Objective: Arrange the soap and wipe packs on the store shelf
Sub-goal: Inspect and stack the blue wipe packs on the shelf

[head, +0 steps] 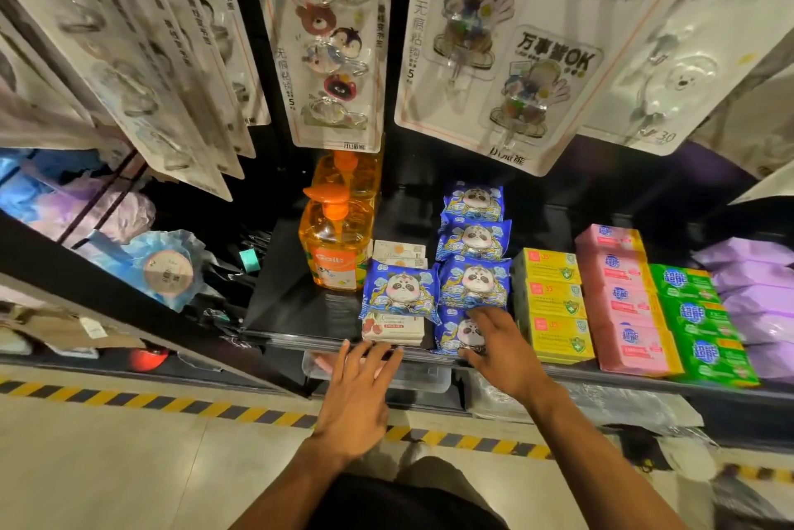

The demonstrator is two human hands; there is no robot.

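**Head view of a black store shelf with both hands at its front edge.**

- **Left hand:** The left hand is released, with fingers straight and spread. Its fingertips reach the shelf's front edge, just before a stack of white flat packs with a red cherry print.
- **Right hand:** The right hand lies palm down, fingers spread and uncurled. It rests on the frontmost blue panda-printed wipe pack, which sits at the front edge.
- **Wipe packs:** Behind that pack, a column of three more blue panda packs runs towards the back edge. A fifth blue panda pack lies tilted on the white packs, just left of the column.
- **Left of the packs:** Two clear orange pump bottles stand one behind the other.
- **Right of the column:** Rows run front to back in this order:
  - yellow soap boxes
  - pink soap packs
  - green soap packs
  - lilac soft packs, nearest the shelf's right end
- **Above:** Clear blister cards of cartoon hooks hang over the back edge.
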